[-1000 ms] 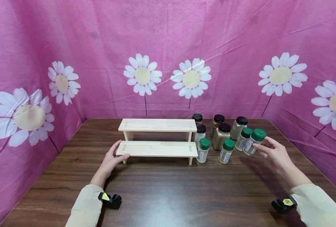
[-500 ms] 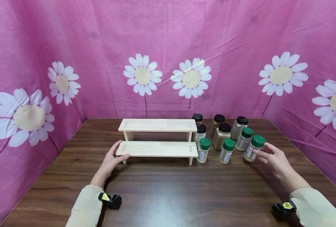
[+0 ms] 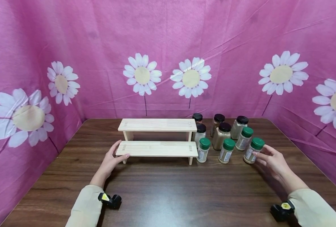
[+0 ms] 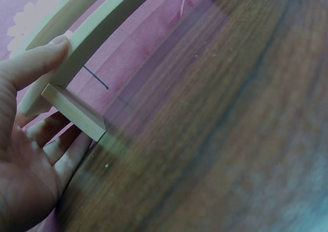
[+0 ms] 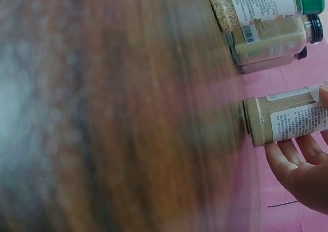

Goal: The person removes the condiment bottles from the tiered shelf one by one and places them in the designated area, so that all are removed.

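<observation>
My left hand (image 3: 109, 161) holds the left end of a pale two-tier wooden shelf rack (image 3: 156, 148), thumb on the lower board. In the left wrist view the fingers (image 4: 64, 152) reach behind the rack's short leg (image 4: 77, 114). On the right, my right hand (image 3: 275, 163) grips a green-capped spice jar (image 3: 250, 155) by its side, thumb toward the front. This jar stands nearly upright, its base right at the tabletop in the right wrist view, with light brown powder (image 5: 261, 121) and a white label showing.
Between rack and right hand stand several more jars: green-capped ones (image 3: 225, 155) in front, black-capped ones (image 3: 221, 138) behind. One green-capped jar (image 3: 202, 154) is close against the rack's right end. A pink flowered cloth (image 3: 168, 37) hangs around the brown table (image 3: 168, 189).
My right hand has lowered the green-capped spice jar toward the tabletop, slightly nearer to me. The green-capped jar beside it has shifted a little. My left hand and the rack stay put.
</observation>
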### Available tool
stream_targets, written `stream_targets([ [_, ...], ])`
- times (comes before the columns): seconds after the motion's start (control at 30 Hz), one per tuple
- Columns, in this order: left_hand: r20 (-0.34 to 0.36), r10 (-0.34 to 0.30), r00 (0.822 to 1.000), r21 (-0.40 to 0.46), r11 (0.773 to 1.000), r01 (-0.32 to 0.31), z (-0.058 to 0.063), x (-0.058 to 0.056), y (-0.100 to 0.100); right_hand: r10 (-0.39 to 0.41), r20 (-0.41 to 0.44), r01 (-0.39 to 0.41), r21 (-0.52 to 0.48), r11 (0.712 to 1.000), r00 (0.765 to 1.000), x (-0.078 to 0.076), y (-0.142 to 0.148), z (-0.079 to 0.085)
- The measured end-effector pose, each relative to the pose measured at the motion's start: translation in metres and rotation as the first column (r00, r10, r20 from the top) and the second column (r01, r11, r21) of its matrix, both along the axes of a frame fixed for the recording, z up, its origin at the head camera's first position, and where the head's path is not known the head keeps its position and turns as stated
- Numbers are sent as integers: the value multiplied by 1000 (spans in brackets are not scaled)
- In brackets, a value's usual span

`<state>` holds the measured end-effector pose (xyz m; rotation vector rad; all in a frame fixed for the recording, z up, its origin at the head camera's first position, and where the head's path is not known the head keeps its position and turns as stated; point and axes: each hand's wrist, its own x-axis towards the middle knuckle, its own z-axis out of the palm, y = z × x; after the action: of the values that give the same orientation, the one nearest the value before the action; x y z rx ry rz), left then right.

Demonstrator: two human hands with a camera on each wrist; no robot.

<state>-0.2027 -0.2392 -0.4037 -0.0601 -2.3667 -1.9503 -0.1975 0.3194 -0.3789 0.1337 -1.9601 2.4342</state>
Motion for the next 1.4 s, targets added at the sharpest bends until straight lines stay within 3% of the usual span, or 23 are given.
stream_targets([
  [0.23,-31,-8,999,-35,999,7,-4,-3,-3,-7,18,8,-13,1000,1000,-1,1,-4],
  [0.4,1,-7,1000,-28,1000,7,0,-1,-1,19,5,-19,-16,1000,1000,-1,3,-9],
  [1.07,10,-2,1000,-32,999,2,-1,-3,-3,87,-65,-92,-77,993,994,0,3,-16],
  [1.4,23,-6,1000,-51,999,8,2,-2,-4,55,-14,-54,29,998,998,2,2,-9],
])
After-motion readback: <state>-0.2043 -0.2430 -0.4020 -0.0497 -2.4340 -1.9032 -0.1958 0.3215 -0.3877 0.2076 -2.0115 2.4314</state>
